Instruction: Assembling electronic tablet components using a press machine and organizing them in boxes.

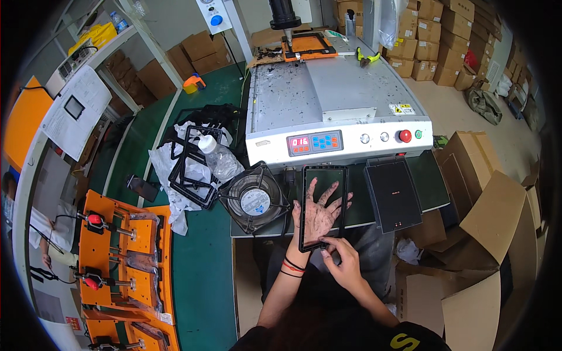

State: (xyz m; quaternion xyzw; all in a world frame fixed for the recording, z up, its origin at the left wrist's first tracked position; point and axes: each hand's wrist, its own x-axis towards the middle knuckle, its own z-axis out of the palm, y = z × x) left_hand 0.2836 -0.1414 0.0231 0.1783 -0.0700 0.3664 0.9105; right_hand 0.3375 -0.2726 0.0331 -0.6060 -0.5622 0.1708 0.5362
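Between a cooling fan (255, 200) and flat black box (395, 205), right fingers (345, 250) pinch a rectangular frame (303, 190), left fingers (329, 192) spread behind it.

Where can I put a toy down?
On the green tabletop, bare space lies right of the orange clamp fixture, below the crumpled white paper. Farther back is crowded: black rectangular frames, a clear plastic bottle and a black square fan sit close together.

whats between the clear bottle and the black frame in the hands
The fan lies between the bottle and the black frame, with a dark cable beside it, in the head view.
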